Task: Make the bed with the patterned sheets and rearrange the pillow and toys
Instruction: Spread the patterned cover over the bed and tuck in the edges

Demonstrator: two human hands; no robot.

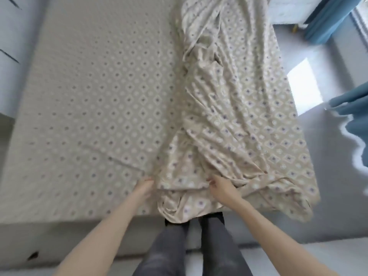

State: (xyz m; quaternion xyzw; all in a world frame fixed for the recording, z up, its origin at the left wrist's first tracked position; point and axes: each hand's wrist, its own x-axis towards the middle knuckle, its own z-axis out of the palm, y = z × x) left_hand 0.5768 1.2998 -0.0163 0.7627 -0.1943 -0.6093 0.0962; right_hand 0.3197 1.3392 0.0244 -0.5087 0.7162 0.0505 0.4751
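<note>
On the grey-based bed (59, 232), the flat beige diamond-patterned fitted sheet (89, 106) leaves the left half open to pass across. A crumpled beige diamond-patterned loose sheet (235, 116) heaps the right half, spilling over the near edge. Grey floor (328, 196) beside it runs free to the blue curtains (354, 108).

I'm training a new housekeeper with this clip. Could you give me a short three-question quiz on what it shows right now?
1. True or false: the loose sheet is spread flat over the whole bed.
2. At which part of the loose sheet are the left hand and right hand? A) its far end B) its near end C) its middle
3. Fill in: the curtain is ____.
Key: 1 false, it lies bunched on the right half; 2 B; 3 blue.
</note>
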